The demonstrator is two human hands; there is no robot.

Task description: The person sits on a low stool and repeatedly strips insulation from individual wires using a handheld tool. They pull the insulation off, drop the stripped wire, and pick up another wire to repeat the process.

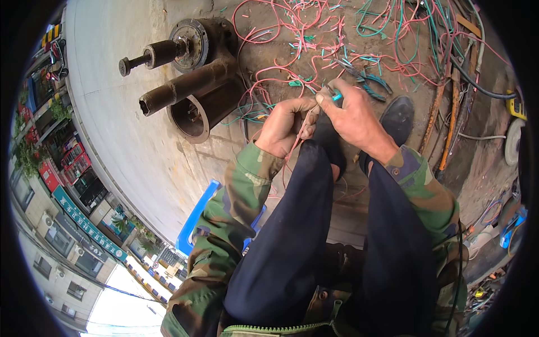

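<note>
My left hand [286, 122] is closed around a few thin, red-insulated wires [304, 128] that trail down past my left knee. Its fingertips meet those of my right hand [351, 113] just above the knee. A small teal-coloured tool [337, 96] with a dark end is gripped in the right hand; fingers cover most of it, so its exact kind cannot be told. On the ground just beyond the right hand lie pliers [370, 82] with blue-and-black handles, their jaws pointing away to the left.
Tangled red wire [294, 25], green wire [400, 25] and insulation scraps litter the ground ahead. A rusty metal pump-like assembly [198, 80] lies at left. Orange-brown rods [448, 126] and a yellow tape measure [516, 105] are at right. A blue plastic stool or chair [196, 219] stands beside my left arm.
</note>
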